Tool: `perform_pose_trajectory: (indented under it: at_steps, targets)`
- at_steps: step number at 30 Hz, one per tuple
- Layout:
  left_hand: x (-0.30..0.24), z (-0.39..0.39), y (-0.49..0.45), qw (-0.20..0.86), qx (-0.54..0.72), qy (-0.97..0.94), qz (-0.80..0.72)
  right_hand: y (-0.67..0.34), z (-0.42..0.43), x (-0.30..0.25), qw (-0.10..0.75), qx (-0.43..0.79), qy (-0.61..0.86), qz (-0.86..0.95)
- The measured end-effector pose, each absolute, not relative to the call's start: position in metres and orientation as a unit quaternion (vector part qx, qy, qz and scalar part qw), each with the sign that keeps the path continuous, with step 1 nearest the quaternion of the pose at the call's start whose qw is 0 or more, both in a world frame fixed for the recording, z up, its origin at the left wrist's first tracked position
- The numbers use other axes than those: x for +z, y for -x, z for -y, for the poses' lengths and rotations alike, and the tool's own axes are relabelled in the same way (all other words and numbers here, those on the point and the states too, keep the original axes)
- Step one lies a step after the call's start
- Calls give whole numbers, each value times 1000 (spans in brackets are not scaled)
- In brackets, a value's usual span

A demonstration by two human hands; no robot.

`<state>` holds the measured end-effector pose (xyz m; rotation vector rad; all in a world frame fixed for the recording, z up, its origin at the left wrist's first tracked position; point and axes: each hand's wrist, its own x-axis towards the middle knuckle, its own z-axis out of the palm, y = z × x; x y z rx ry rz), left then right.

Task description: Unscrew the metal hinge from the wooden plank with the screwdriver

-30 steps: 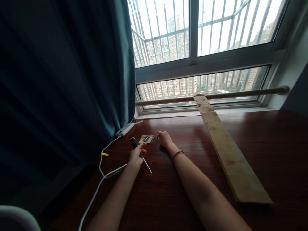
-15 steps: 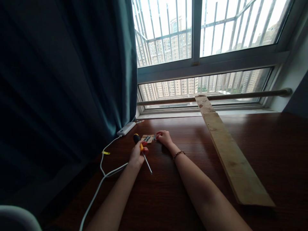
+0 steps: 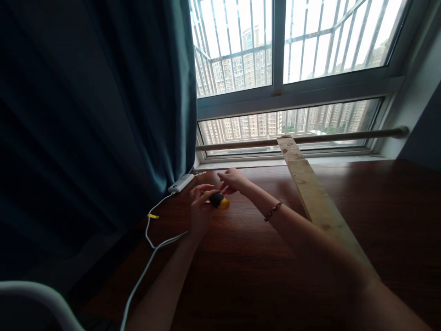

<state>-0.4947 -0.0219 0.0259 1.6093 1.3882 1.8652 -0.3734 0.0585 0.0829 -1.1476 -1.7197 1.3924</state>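
Note:
My left hand (image 3: 200, 209) is closed around a screwdriver. Its black and yellow handle (image 3: 217, 200) now points right; the shaft is hidden from me. Just beyond it, my right hand (image 3: 233, 180) is bent with curled fingers close to the handle's top. Whatever those fingertips may be pinching is too small and blurred to make out. Both hands are a little above the dark wooden tabletop (image 3: 241, 262). The small card with dark strips and screws is covered by the hands.
A long wooden plank (image 3: 320, 197) slants from the window rail (image 3: 344, 135) down the right side. At left lie a white power strip (image 3: 181, 183) and its white cable (image 3: 146, 271), near the blue curtain (image 3: 172, 115). Small round items (image 3: 200, 174) lie behind the strip.
The screwdriver has swung round in my left hand, from its shaft pointing toward me to its handle pointing right. My right hand has lifted away and moved nearer to the handle.

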Motion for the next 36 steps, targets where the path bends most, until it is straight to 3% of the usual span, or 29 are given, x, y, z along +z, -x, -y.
perform_pose_trajectory:
  at_steps: [5,10,12,16,20,24,30,36]
  targets:
    - [14,28,481,122,562,-659,-484,329,6,66,200,580,434,660]
    - [-4,40,447,118,560,-659,-488,297,53,27,300,692,370,542]
    - [-11,43,435,187,601,-585,-511,292,60,15,336,715,367,491]
    - [-24,44,419,460,566,-495,-473,288,64,-5,366,742,380,413]
    - [-27,41,414,521,543,-466,-465,284,67,-17,357,723,408,428]
    - [-22,24,426,413,540,-489,-547,269,71,-13,329,681,449,476]
    - [-20,-14,466,85,382,-627,-673,223,76,10,328,645,370,583]
    - [-19,-34,477,5,207,-647,-734,186,70,40,378,625,330,598]
